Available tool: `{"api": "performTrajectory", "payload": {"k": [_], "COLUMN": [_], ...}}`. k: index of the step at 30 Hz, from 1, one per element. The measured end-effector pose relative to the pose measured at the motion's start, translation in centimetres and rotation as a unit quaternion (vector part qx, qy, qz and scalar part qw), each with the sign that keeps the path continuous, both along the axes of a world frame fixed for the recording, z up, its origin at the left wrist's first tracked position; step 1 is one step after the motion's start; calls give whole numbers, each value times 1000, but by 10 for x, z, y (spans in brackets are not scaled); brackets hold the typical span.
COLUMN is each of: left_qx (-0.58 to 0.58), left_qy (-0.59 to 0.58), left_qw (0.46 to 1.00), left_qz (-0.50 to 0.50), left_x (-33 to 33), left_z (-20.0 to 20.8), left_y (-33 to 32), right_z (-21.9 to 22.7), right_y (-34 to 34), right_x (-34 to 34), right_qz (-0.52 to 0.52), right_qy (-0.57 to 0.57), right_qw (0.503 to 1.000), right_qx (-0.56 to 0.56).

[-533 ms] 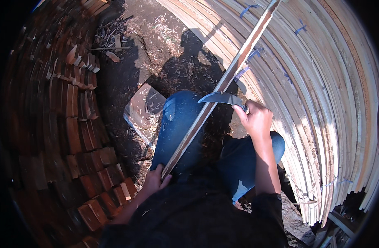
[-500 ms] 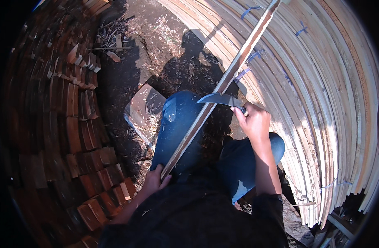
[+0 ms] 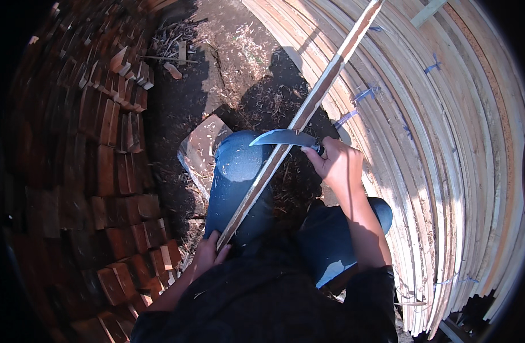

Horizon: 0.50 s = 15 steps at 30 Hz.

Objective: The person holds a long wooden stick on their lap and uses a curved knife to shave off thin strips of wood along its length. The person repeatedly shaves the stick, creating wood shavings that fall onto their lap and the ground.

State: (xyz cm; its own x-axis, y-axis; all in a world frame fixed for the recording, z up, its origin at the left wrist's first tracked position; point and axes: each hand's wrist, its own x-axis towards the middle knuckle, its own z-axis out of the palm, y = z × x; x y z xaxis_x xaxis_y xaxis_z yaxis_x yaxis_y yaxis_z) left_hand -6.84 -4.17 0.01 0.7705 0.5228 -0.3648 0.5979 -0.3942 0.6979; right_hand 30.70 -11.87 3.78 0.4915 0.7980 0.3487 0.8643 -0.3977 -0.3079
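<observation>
Looking down through the head view: a long wooden strip (image 3: pixel 299 123) runs diagonally from lower left to upper right, its long axis crossing the person's left knee (image 3: pixel 237 171). The near end sits at the left hand (image 3: pixel 208 254), low in the picture and close to the body; the far end rises past the upper edge over the stacked slats (image 3: pixel 445 143).

Left hand: fingers closed around the near end of the strip, holding it against the lap. The thumb side is partly hidden by the dark sleeve.

Right hand (image 3: pixel 337 166): fist closed on the handle of a curved knife (image 3: pixel 282 138). The hand lies just to the right of the strip, about midway along its visible length. The blade points left and crosses over the strip, touching or nearly touching its upper face; exact contact cannot be told. The blade stands roughly square to the strip's long axis.

Of the two, the right hand is nearer the strip's middle; the left is at its end.

Surroundings: a pile of short reddish wood blocks (image 3: pixel 108 171) stands to the left, shavings cover the ground (image 3: pixel 239 63) ahead, and a flat board (image 3: pixel 201 150) lies just beside the left knee.
</observation>
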Motion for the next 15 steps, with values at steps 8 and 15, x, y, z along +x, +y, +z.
{"api": "performTrajectory", "payload": {"k": [8,15], "left_qx": [-1,2], "left_qy": [6,20], "left_qw": [1000,999], "left_qz": [28,27], "left_x": [-5,-1], "left_z": [-2,2], "left_y": [-1,5], "right_z": [1,-29], "right_y": [8,16], "right_x": [41,-15], "right_qz": [-61,93], "right_qy": [-35,93], "right_qw": [997,991], "right_qx": [38,29]}}
